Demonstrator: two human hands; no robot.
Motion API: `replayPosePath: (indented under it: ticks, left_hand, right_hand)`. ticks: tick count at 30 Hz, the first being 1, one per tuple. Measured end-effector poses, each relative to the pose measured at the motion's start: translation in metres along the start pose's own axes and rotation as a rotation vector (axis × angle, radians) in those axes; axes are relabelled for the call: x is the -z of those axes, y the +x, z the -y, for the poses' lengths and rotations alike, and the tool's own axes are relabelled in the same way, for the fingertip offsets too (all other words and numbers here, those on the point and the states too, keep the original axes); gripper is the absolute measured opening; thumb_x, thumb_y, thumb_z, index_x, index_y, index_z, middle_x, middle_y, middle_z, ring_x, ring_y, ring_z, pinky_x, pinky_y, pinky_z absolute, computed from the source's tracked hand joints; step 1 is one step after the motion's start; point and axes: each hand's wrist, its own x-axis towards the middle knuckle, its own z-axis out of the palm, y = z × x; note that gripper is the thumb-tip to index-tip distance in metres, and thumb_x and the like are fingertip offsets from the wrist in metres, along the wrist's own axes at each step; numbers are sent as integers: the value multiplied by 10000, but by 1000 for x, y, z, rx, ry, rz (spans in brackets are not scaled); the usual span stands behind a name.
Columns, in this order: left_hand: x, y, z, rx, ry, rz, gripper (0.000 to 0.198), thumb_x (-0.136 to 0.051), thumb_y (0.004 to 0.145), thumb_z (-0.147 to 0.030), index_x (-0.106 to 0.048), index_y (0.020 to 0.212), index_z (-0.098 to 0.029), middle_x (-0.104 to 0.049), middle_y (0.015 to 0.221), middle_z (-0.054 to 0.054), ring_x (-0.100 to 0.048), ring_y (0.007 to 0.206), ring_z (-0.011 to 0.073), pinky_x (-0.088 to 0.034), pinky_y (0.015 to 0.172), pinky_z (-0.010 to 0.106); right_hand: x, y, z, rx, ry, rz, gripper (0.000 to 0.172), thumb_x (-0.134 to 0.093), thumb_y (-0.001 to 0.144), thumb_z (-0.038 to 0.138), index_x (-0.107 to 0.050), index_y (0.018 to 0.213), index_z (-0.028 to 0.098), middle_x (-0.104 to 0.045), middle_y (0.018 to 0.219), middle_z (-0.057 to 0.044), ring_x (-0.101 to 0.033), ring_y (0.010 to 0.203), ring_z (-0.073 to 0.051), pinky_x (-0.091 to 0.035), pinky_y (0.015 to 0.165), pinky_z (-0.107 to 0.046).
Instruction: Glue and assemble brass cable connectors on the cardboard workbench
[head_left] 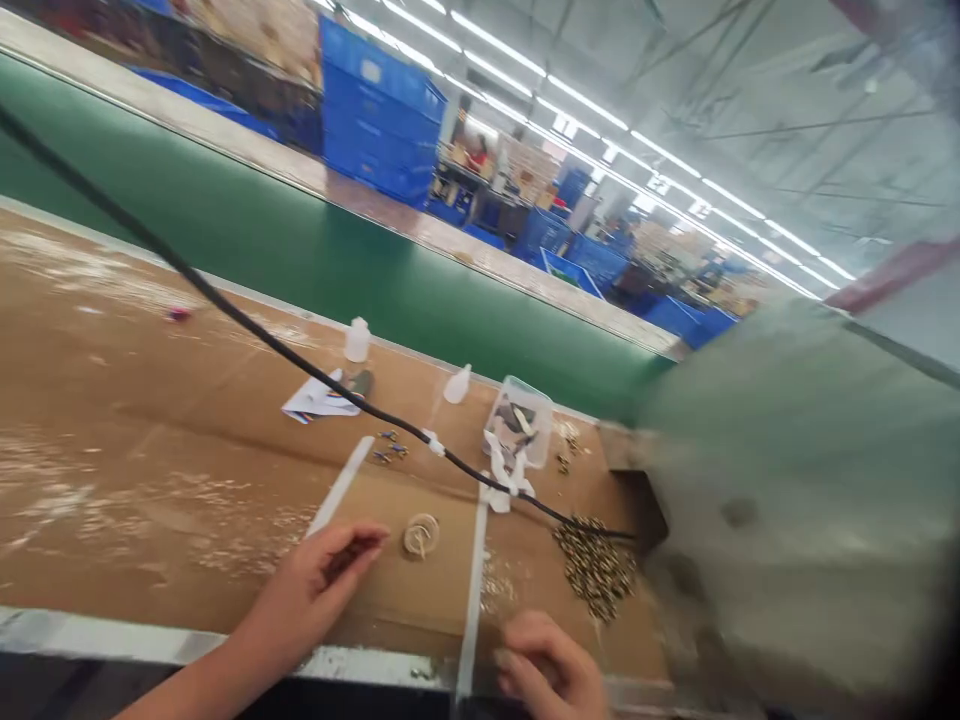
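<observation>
My left hand [319, 585] is over the front edge of the brown table, its half-curled fingers and thumb apart with nothing visible between them. Just right of its fingertips, a small round clear dish [421, 537] with a pale stick-like piece in it rests on a tan board [412, 590]. My right hand [551, 665] is at the front edge, right of the white tape strip [472, 600]. Its fingers are curled together and blurred; whatever they may hold is hidden. Beyond it lies a heap of small brass-coloured metal parts [596, 570].
A black cable [262, 340] crosses the view above the table. Behind are a clear plastic box [517, 420], two white bottles [358, 342], a cloth [319, 398] and several small blue-and-brass parts [390, 447]. A green conveyor belt [315, 260] runs behind; a pale panel [787, 480] stands right.
</observation>
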Motion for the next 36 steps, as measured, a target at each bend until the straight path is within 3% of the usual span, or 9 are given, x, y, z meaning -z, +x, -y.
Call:
replayPosePath:
  ticks: [3,6,9,13,21,30,36]
  left_hand:
    - [-4,-9,1,10,-45,59,251,-656,807,-414,-703,962,-222,-740,970,35,-701,902,205,-565,836,244]
    - [-6,-19,-1,70,-126,118,260,-665,799,-429,-714,955,-226,-754,927,34,-719,859,208,-590,790,243]
    - [-6,-22,1,105,-185,150,264,-658,806,-416,-714,975,-221,-755,938,46,-722,863,217,-599,789,265]
    - [-6,-18,4,90,-171,163,224,-649,821,-354,-714,1008,-248,-749,964,33,-718,877,204,-594,807,262]
    - [-3,-12,-12,-163,-4,168,196,-661,829,-263,-720,1000,-338,-732,893,-36,-697,810,140,-559,746,166]
    - [-3,-12,-6,-69,-13,192,120,-601,851,-286,-714,877,-256,-715,823,-14,-679,776,146,-547,706,183]
    - [-3,-13,2,26,-47,195,162,-576,868,-342,-685,912,-231,-720,857,3,-696,798,162,-565,750,211]
  right_hand:
    - [-24,11,-11,-155,134,-8,254,-844,654,372,-689,712,179,-644,742,-12,-624,616,-124,-529,573,-231]
    - [-54,22,-17,-252,272,11,242,-846,649,348,-705,748,178,-661,693,-9,-632,615,-119,-520,618,-227]
    - [-67,25,-17,-250,261,25,234,-821,683,350,-728,796,169,-683,746,-27,-647,666,-126,-527,677,-240]
    - [-63,23,-17,-205,213,21,202,-796,714,335,-730,794,162,-671,759,-30,-640,682,-133,-523,680,-247]
    - [-68,26,-16,-214,223,41,173,-793,715,298,-709,750,151,-652,723,-19,-616,639,-126,-512,630,-243]
    - [-71,24,-13,-55,-147,9,160,-710,796,303,-710,695,179,-676,746,-38,-615,741,-176,-485,696,-276]
    - [-67,21,-13,28,-230,3,104,-631,857,246,-713,819,196,-678,845,-46,-635,814,-180,-496,723,-277]
